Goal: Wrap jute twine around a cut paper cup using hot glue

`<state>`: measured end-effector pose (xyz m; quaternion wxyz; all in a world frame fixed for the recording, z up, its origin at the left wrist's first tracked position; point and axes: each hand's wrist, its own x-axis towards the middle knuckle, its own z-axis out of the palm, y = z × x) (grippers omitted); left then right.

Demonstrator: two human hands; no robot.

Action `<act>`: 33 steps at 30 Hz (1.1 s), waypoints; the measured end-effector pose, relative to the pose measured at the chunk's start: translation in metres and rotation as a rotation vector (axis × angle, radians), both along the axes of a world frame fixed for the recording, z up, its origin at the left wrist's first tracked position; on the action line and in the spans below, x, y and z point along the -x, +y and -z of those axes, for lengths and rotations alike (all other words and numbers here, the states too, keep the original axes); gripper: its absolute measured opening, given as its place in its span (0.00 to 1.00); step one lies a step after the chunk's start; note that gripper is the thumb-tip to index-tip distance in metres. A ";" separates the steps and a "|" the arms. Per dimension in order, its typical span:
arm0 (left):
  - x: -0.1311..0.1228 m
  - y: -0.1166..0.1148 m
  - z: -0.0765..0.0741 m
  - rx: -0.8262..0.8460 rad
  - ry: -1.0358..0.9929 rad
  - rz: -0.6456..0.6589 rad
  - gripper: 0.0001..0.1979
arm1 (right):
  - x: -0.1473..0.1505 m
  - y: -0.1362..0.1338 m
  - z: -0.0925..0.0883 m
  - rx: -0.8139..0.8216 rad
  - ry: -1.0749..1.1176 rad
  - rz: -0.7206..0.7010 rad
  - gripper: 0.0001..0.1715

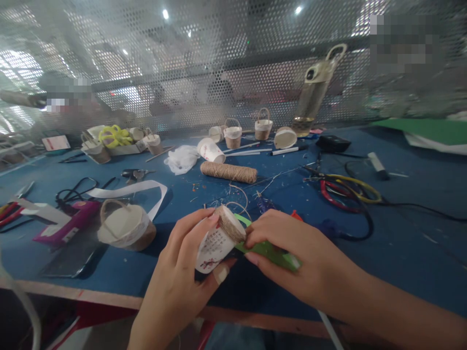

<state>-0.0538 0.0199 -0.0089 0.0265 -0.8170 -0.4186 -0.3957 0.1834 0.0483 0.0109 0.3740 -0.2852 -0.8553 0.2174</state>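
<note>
My left hand (182, 267) is closed round a white paper cup (215, 248) with printed writing and a small flower picture. The cup is tilted on its side, and brown twine (233, 226) wraps the end facing right. Against that twine-wrapped end, my right hand (288, 243) is closed on a flat green tool (273, 255); fingers cover part of it, so its exact kind does not show. A loose twine end curls behind the cup, leading toward a twine roll (228, 172). Left of my hands stands a small basket (126, 226) with a handle and lace rim.
Several small twine-wrapped baskets (232, 137) and a water bottle (314, 92) stand along the perforated screen. Red- and yellow-handled pliers (343, 192) and cables lie right. A purple box (71, 223), a phone (73, 257) and white ribbon (153, 187) lie left.
</note>
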 end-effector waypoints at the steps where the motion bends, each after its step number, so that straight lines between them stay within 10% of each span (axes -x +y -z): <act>1: 0.000 0.000 0.000 0.005 -0.003 0.000 0.29 | 0.000 0.000 -0.001 -0.004 -0.002 0.001 0.04; 19: 0.001 0.001 0.000 0.042 -0.006 -0.013 0.28 | -0.005 0.003 -0.006 -0.093 -0.050 -0.050 0.06; 33: 0.003 0.000 0.002 0.134 -0.022 0.000 0.29 | -0.076 0.005 0.030 -0.403 -0.512 0.371 0.24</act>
